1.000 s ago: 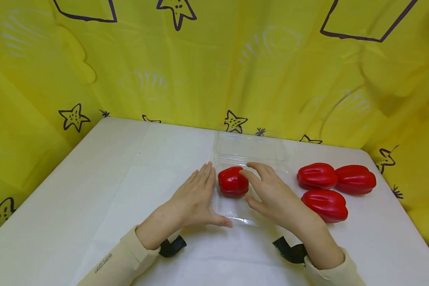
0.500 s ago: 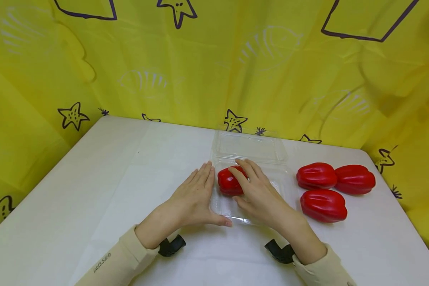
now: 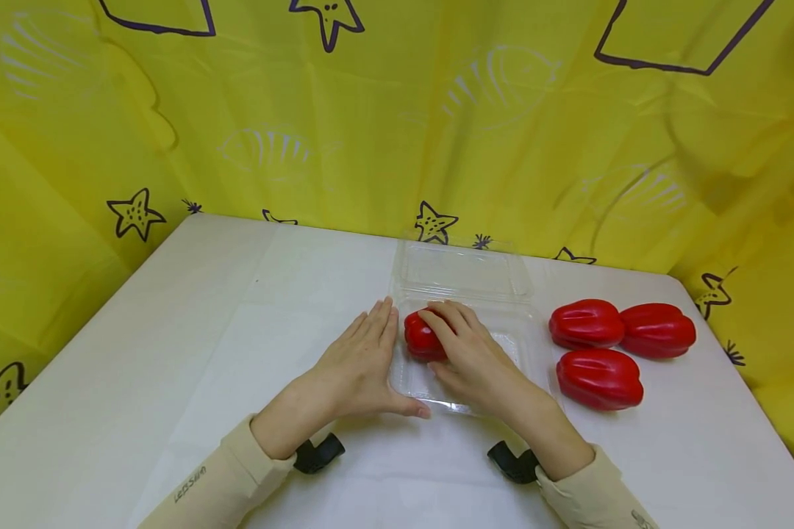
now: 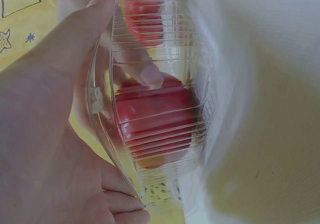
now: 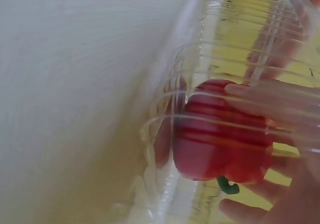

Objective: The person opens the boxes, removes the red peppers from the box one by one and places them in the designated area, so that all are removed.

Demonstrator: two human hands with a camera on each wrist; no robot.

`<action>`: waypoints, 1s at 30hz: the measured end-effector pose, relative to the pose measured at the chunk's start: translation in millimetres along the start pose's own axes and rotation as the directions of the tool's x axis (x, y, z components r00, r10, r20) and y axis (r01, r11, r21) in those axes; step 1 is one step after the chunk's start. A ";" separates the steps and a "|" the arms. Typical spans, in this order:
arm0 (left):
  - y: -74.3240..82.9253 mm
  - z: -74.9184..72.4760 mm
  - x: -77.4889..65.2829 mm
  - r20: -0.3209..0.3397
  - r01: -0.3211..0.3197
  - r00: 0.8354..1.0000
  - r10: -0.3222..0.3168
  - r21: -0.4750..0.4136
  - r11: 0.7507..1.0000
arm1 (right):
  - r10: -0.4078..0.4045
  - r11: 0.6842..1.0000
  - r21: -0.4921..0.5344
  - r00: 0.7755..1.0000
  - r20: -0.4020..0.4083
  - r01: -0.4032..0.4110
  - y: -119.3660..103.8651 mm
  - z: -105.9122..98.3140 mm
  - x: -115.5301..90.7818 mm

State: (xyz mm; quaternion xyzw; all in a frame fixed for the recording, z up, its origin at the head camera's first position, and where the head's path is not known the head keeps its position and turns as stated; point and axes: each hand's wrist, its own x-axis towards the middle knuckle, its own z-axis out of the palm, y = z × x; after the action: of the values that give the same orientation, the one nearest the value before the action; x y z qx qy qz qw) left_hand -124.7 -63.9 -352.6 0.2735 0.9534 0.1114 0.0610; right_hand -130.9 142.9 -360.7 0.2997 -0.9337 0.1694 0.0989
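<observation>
A red bell pepper [image 3: 420, 338] with a green stem [image 5: 229, 186] lies in the left part of a clear plastic clamshell container [image 3: 430, 389]. My right hand [image 3: 479, 360] grips that pepper from the right, thumb on the near side and fingers curled over its top and far side. Along the container's left edge rests my left hand [image 3: 357, 367], fingers straight and thumb stretched along the front rim. Through the ribbed clear wall, the left wrist view shows the pepper [image 4: 155, 111] and the right thumb [image 4: 150, 76] against it. The container's lid [image 3: 463, 272] lies folded back behind the base.
Three more red bell peppers lie on the white table [image 3: 172, 353] right of the container: a back left one [image 3: 587, 323], a back right one [image 3: 659, 330] and a front one [image 3: 600, 378]. A yellow printed curtain [image 3: 344, 132] hangs behind the table.
My right hand has moved left and closed its fingers over the bell pepper inside the container. The left hand has stayed in place, as have the three peppers on the right.
</observation>
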 end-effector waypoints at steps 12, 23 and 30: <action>0.5 -0.6 0.7 -0.005 -0.006 1.000 0.006 0.009 1.000 | 0.131 0.991 0.014 0.990 0.041 -0.132 0.6 -0.9 -1.6; 0.0 -0.1 0.4 0.002 0.004 1.000 -0.004 -0.002 1.000 | 0.129 0.991 0.033 0.988 0.084 -0.133 -0.7 -8.5 -5.3; -0.2 0.2 1.0 0.005 0.006 1.000 -0.006 -0.001 1.000 | 0.139 0.989 0.024 0.983 0.116 -0.143 -1.0 -14.3 -6.7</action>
State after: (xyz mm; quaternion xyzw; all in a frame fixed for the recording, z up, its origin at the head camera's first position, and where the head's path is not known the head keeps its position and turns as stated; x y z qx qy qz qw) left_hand -125.7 -63.4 -352.9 0.2707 0.9541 0.1111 0.0638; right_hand -123.7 151.1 -349.1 0.2435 -0.9539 0.1733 0.0282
